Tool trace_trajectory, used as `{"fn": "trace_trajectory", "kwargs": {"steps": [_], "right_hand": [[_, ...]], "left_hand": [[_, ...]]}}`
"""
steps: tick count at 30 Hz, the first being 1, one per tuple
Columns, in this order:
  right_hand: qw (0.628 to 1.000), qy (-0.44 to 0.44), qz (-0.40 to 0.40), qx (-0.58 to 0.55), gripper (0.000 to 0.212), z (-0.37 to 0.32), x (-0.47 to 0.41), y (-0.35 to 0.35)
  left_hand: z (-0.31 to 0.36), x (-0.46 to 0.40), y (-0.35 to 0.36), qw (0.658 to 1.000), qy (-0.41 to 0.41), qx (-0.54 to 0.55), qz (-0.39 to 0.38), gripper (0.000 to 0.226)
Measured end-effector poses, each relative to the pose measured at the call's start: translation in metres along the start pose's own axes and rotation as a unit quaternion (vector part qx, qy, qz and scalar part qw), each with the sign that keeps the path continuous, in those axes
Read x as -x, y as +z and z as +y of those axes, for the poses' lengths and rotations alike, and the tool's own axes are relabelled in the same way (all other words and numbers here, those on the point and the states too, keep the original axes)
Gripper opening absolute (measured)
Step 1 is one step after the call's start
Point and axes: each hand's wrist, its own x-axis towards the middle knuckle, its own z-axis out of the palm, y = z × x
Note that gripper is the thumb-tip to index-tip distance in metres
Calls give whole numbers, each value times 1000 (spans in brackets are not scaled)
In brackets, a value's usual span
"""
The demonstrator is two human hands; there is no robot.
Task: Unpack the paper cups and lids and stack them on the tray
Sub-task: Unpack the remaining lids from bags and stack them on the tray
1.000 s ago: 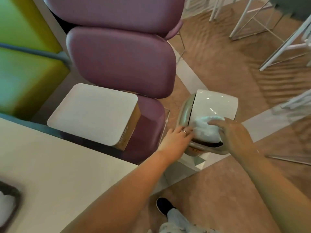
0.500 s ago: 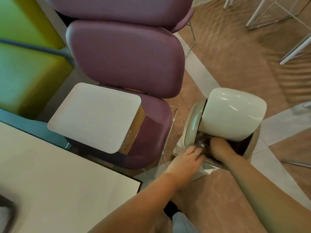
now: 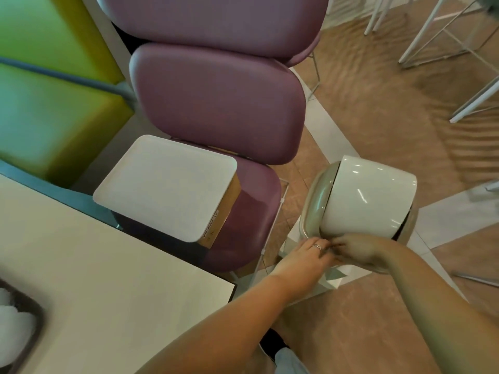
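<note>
Both hands met at the swing-lid bin (image 3: 361,195) on the floor: the left hand (image 3: 302,257) lay flat; the right hand's (image 3: 356,252) grip could not be told.

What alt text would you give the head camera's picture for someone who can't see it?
A person's left hand and right hand meet at the front edge of a white swing-lid bin on the floor. Beside it, a purple chair carries a cardboard box topped by a white tray, next to a pale table.
</note>
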Motion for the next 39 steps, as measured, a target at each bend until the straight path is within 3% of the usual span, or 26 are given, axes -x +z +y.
{"fn": "trace_trajectory", "kwargs": {"steps": [4,10,14,16,20,29,35,39], "right_hand": [[998,-18,62,-24,25,4,10,-2],[958,-24,277,-66,17,-17,27,2],[913,-74,392,-78,6,-61,46,9],[897,-130,411,-96,6,-92,57,14],[881,-244,386,-125,12,-151,65,28],[873,-390,265,-128,20,-290,82,102],[885,-431,175,-31,39,-351,86,175],[889,-440,121,33,51,-377,87,222]], "left_hand": [[2,4,-13,997,-55,22,-54,54],[3,18,-19,991,-96,78,-58,46],[0,38,-32,976,-176,127,20,35],[-2,56,-45,964,-204,144,88,33],[-9,104,-81,940,-259,144,168,27],[-18,270,-104,857,-392,109,318,26],[-10,378,-81,802,-479,84,347,27],[-5,439,-54,763,-554,82,323,32]]}}
